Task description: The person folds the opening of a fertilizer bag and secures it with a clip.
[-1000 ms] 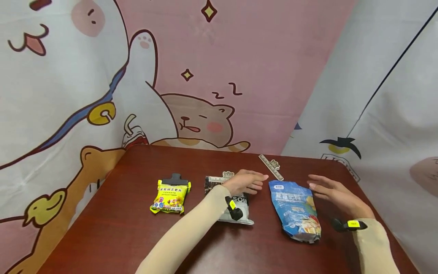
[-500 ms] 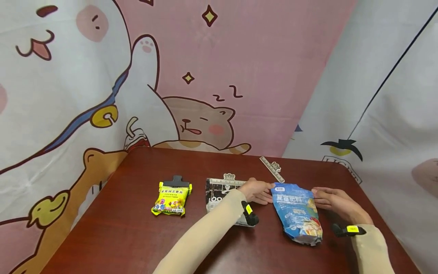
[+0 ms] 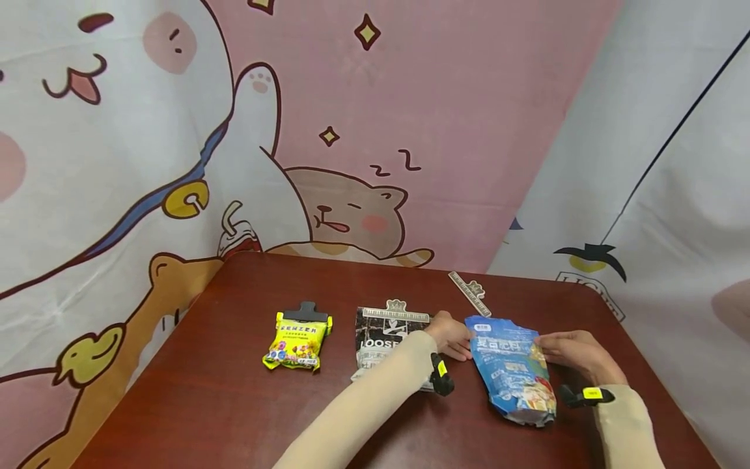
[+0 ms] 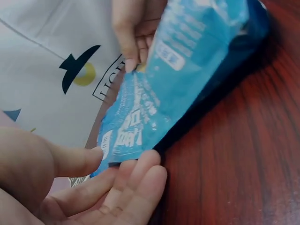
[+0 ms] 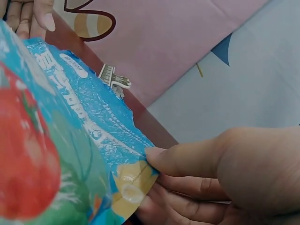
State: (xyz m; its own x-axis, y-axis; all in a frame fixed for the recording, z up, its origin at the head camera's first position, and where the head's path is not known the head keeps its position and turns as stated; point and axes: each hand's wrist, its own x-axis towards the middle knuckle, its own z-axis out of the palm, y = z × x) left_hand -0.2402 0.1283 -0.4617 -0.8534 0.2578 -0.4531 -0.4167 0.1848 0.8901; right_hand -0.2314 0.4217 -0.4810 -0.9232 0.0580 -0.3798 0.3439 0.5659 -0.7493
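Observation:
A blue printed bag (image 3: 512,371) lies on the table with its top edge toward the back. My left hand (image 3: 451,333) pinches its upper left edge; in the left wrist view, the thumb (image 4: 91,159) is over the edge and the fingers sit under it. At the upper right edge, my right hand (image 3: 577,352) pinches the bag too, with its thumb (image 5: 164,157) on top and the other fingers beneath. A metal clip (image 3: 471,293) with a ruler-like bar lies loose just behind the bag.
Left of the blue bag is a black-and-white soil bag (image 3: 375,339) with a metal clip (image 3: 396,311) along its top, partly hidden by my left arm. Farther left lies a yellow bag (image 3: 297,342) with a black clip (image 3: 306,311). A printed cloth (image 3: 469,130) hangs behind the table.
Both hands have come in from either side and now grip the upper edges of the blue bag. The left hand moved right and lower, uncovering more of the soil bag.

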